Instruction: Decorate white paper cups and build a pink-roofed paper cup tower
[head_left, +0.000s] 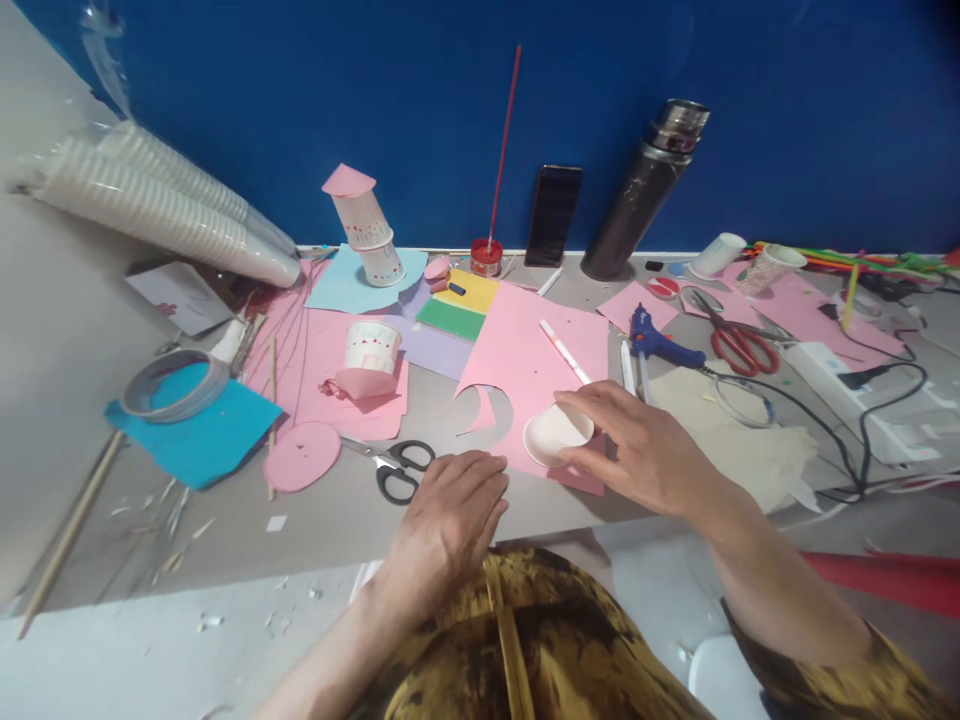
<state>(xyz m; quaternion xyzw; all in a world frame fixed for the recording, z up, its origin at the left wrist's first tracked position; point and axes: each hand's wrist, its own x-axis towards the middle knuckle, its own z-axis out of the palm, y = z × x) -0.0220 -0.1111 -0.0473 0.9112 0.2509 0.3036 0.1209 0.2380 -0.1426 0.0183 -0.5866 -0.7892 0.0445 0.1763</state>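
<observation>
Head view: right hand [645,450] grip seemingly pinching paper cup [556,434] rim near table [337,520] edge.

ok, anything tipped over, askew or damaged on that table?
Yes. The stacked cup tower at the back leans left. A long sleeve of paper cups lies on its side. The pink sheet by the right hand has a curved piece cut out.

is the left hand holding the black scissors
No, the left hand rests flat on the table with nothing in it, while the black scissors lie just beside it, untouched.
</observation>
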